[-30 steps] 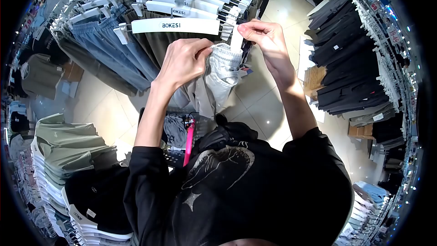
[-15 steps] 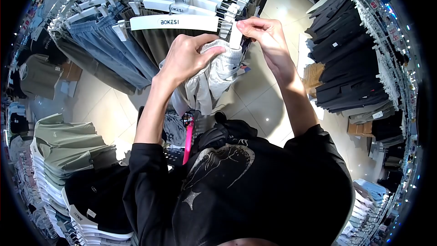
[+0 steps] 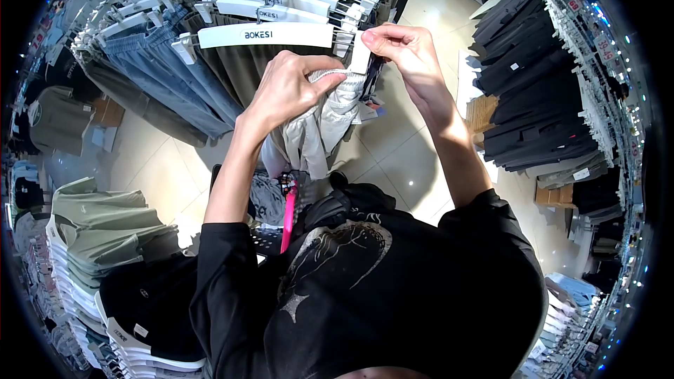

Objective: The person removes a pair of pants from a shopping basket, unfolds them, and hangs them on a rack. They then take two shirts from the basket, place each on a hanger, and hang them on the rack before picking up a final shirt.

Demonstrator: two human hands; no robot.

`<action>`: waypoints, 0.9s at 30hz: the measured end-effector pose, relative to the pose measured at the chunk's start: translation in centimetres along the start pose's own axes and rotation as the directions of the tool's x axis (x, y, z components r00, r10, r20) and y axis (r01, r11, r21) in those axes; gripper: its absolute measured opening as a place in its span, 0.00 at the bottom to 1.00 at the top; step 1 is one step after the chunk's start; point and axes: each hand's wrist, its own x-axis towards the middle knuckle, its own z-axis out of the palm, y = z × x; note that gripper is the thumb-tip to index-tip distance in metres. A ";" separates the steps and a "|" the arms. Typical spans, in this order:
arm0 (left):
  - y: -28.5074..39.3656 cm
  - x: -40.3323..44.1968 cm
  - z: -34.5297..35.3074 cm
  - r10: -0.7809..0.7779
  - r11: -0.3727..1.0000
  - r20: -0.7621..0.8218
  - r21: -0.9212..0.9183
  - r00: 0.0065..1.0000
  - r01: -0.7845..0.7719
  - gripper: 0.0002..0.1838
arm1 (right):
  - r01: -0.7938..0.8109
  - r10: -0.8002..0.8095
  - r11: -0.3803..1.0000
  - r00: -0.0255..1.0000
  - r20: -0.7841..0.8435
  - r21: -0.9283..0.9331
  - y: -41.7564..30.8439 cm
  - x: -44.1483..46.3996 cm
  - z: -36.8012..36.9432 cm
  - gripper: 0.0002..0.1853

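Observation:
A white BOKESI hanger [image 3: 265, 35] hangs at the front of the rack. My left hand [image 3: 291, 88] pinches the gathered waistband of light grey pants [image 3: 316, 130], which hang bunched below it. My right hand [image 3: 401, 48] has thumb and fingertips closed on the white clip [image 3: 361, 52] at the hanger's right end. The right edge of the waistband meets the lower end of this clip. At the hanger's left end, another white clip [image 3: 184, 49] holds nothing that I can make out.
Blue jeans [image 3: 168, 74] and dark trousers hang behind on the rack. Green shirts [image 3: 105, 221] and black garments hang at the lower left. Dark clothes [image 3: 537, 91] line the right side. A pink strap [image 3: 288, 217] lies by my body above the tiled floor.
My left hand has shifted its hold along the waistband, with its thumb now nearer the right clip. The pants hang more spread. My right hand has stayed on the clip.

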 end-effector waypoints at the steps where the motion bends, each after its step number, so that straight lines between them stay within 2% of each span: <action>1: -0.1 0.0 0.1 0.026 0.999 -0.005 -0.024 1.000 -0.027 0.15 | 0.004 -0.004 1.000 1.000 -0.002 -0.003 0.0 0.0 0.0 0.12; 4: 0.2 0.0 0.0 -0.007 0.995 -0.006 -0.098 1.000 0.006 0.15 | 0.019 -0.019 1.000 1.000 -0.004 0.009 0.5 0.0 0.0 0.11; 10: -0.2 0.1 -0.1 0.024 0.996 0.034 -0.089 0.999 -0.021 0.14 | -0.007 0.007 1.000 1.000 -0.012 0.022 0.4 0.1 -0.1 0.10; 13: 0.2 0.1 -0.4 -0.150 0.980 0.124 -0.109 0.981 0.164 0.14 | -0.010 0.010 0.999 1.000 -0.008 0.046 0.5 0.2 -0.1 0.10; 19: -0.2 0.3 0.0 -0.035 0.982 0.049 -0.181 0.998 0.043 0.14 | -0.022 0.022 0.999 1.000 0.001 0.038 0.8 0.1 -0.2 0.10; 27: 0.3 0.7 0.3 -0.046 0.994 0.000 -0.104 0.999 0.046 0.12 | -0.035 0.035 0.999 0.999 0.007 0.036 0.7 0.3 -0.4 0.12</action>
